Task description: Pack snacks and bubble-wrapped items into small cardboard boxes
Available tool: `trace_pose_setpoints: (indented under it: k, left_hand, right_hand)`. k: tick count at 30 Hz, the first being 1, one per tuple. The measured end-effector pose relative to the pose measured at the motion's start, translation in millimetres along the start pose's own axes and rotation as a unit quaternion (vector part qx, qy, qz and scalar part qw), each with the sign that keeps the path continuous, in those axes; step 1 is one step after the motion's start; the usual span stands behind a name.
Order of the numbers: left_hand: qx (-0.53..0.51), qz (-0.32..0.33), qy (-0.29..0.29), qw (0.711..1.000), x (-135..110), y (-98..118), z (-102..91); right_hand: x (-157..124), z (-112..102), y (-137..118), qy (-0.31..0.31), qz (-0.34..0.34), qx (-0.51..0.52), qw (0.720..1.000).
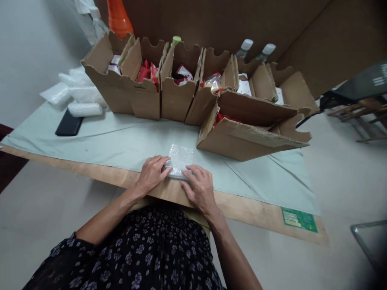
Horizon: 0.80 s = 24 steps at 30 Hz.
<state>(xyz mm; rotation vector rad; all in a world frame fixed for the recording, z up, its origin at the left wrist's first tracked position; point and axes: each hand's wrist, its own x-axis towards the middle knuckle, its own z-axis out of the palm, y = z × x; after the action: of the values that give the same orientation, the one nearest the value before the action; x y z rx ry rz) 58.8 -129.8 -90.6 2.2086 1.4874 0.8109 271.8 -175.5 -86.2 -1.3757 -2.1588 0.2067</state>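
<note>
A small piece of clear bubble wrap [181, 156] lies at the front edge of the cloth-covered table, close to my body. My left hand [153, 172] holds its left side, fingers bent over the edge and thumb resting on the near corner. On the right side, my right hand [200, 186] has its fingertips on the near right corner, with the thumb lower down at the near edge. The near edge of the wrap looks thicker, as if folded; whether anything lies inside cannot be made out.
Several cardboard bins [178, 96] with small packets stand in a row behind. Another cardboard bin [250, 137] sits nearer, at right. Plastic-wrapped white packs [84, 92] and a black phone [69, 123] lie at left. Bottles [246, 45] and an orange object [119, 18] stand behind the bins.
</note>
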Motion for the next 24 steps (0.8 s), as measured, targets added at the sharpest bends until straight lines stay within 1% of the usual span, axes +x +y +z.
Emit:
trace_pose_setpoints:
  k: [2, 5, 7, 9, 12, 14, 17, 19, 20, 21, 23, 24]
  left_hand:
    - [-0.001, 0.007, 0.008, 1.000, -4, 2, -3.4]
    - [-0.009, 0.071, 0.018, 0.997, -16, 7, -12.1]
    - [-0.013, 0.118, 0.004, 0.993, -22, 10, -15.7]
    - [-0.013, 0.123, -0.019, 0.992, -20, 11, -14.6]
    - [0.000, 0.070, -0.040, 0.997, -4, 7, -6.3]
    - [0.013, 0.040, -0.043, 0.998, 7, 3, -1.7]
    - [-0.001, 0.010, -0.014, 1.000, 9, 1, -2.3]
    - [-0.067, -0.051, 0.018, 0.996, -1, 3, -6.0]
    - [-0.118, -0.095, 0.031, 0.988, -7, 7, -7.8]
    - [-0.176, -0.142, 0.035, 0.973, -14, 11, -9.1]
    - [-0.289, -0.208, 0.007, 0.934, -24, 21, -9.3]
    - [-0.338, -0.222, -0.018, 0.914, -26, 27, -8.4]
  right_hand:
    - [-2, 1, 0, -0.028, -0.002, -0.003, 1.000]
    - [0, 2, 1, -0.038, 0.018, 0.042, 0.998]
    - [1, 1, 2, -0.040, 0.032, 0.080, 0.995]
    - [0, 0, 2, -0.041, 0.051, 0.098, 0.993]
    - [-2, 0, 2, -0.019, 0.070, 0.067, 0.995]
    - [-1, 1, 3, -0.017, 0.058, 0.029, 0.998]
    - [7, 4, 8, -0.046, 0.028, 0.009, 0.999]
    - [13, 5, 11, -0.030, 0.046, 0.035, 0.998]
    - [16, 5, 12, -0.010, 0.068, 0.060, 0.996]
    - [17, 5, 11, 0.009, 0.096, 0.091, 0.991]
    - [17, 4, 6, 0.029, 0.154, 0.168, 0.973]
    - [15, 3, 2, 0.022, 0.174, 0.212, 0.961]
